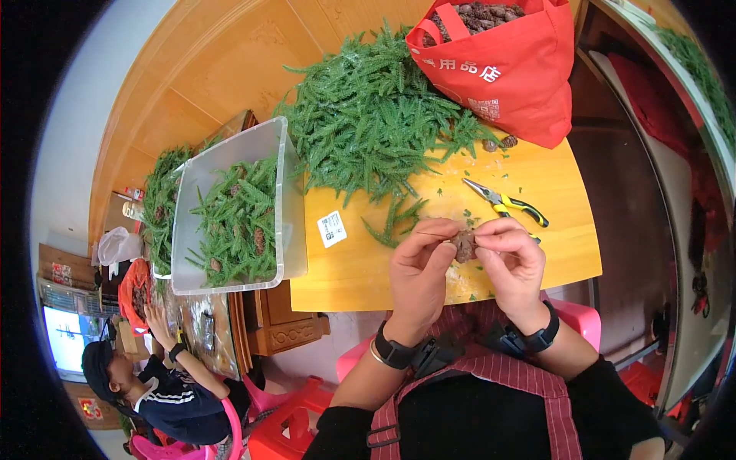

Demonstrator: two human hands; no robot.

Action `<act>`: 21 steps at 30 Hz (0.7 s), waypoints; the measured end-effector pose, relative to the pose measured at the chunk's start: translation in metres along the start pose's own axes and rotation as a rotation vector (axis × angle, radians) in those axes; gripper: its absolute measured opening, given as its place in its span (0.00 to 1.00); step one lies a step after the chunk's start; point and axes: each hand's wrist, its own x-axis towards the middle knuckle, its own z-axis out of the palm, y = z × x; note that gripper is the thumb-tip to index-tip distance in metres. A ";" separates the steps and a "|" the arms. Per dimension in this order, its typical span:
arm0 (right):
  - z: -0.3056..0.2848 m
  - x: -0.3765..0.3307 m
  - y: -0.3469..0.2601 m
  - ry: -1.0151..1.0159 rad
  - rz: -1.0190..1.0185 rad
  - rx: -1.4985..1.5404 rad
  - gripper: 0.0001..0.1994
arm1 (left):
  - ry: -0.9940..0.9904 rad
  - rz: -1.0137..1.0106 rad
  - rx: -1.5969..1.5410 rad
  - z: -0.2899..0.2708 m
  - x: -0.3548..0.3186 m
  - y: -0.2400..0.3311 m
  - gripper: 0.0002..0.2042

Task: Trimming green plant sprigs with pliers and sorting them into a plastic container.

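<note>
Clear bin point(230, 153), left: some finished sprigs with cones. Worktop point(552, 253) centre: large pile of green sprigs point(368, 115) unused. Left hand point(418, 264) and right hand point(514, 261) both pinch one pine cone point(464, 245) above worktop edge. Red bag point(514, 69) holds many cones; judged well short of done.

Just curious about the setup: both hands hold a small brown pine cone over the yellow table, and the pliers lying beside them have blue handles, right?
Not quite. In the head view the pliers have yellow and black handles, not blue. Both the left hand and the right hand do hold the pine cone over the yellow table.
</note>
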 end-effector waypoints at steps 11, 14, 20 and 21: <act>-0.002 -0.003 0.000 0.010 -0.035 -0.067 0.07 | -0.013 -0.243 -0.219 -0.002 -0.002 0.003 0.11; -0.001 -0.001 -0.002 0.081 0.045 0.078 0.07 | -0.029 -0.310 -0.297 0.001 -0.002 0.007 0.10; -0.002 0.001 -0.003 0.020 -0.041 -0.143 0.07 | -0.015 -0.418 -0.336 -0.003 0.000 0.010 0.10; -0.003 0.001 -0.002 0.021 -0.041 -0.144 0.07 | -0.006 -0.437 -0.361 -0.004 0.000 0.009 0.10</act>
